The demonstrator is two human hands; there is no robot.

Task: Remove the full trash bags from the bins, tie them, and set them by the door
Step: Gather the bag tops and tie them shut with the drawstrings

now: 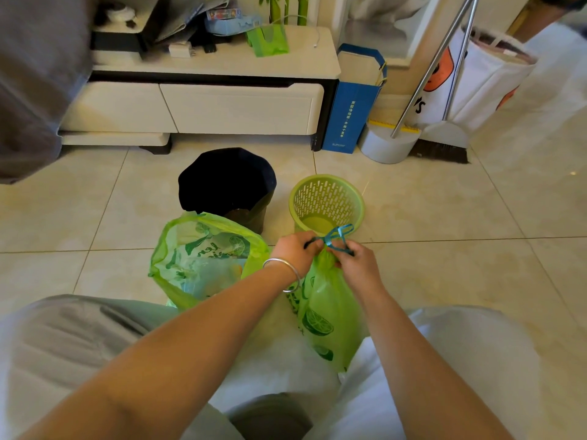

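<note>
Nearest the camera are the person's knees in pale trousers, and between them, low on the floor point(476, 201), sits a green trash bag point(330, 315) printed with lime slices. Its neck is gathered shut. The left hand point(293, 250), a silver bangle point(284, 274) on its wrist, pinches one end of the blue drawstring point(336, 238) at the bag's neck; the right hand point(355, 265) pinches the other end just beside it, fingers curled, with a loop standing up between them. The knot looks partly made, not yet pulled tight.

A second green bag point(203, 255) stands open to the left, touching the black-lined bin point(227, 182) behind it, and seems untied. The green slotted basket point(327, 200) beyond the hands holds no bag.

The film looks thin, soft and slick, so it will likely slump and may tear if gripped by the body. The tied drawstring or bunched neck is the better hold. The bag seems light. No door is in view.
</note>
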